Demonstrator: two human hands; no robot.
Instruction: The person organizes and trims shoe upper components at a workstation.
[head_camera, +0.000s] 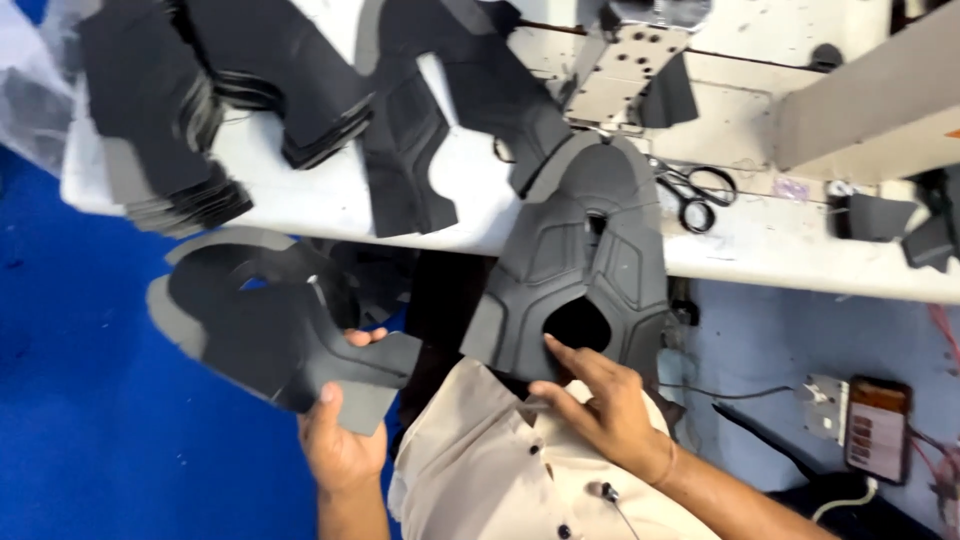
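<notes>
My left hand (340, 440) grips the lower edge of a dark grey, curved shoe-upper piece (265, 320) held out to the left below the table edge. My right hand (600, 400) holds a larger stitched dark grey shoe upper (585, 250) with embossed panels, fingers pinching its lower rim beside the round opening. That upper hangs over the front edge of the white worktable (760, 240) and rests against my beige shirt.
Stacks of cut black pieces (170, 110) lie at the table's left, more loose pieces (420, 140) in the middle. Black scissors (695, 195) lie right of the upper. A sewing machine's plate (625, 70) and arm (860, 110) stand behind. Blue floor (90, 400) at left.
</notes>
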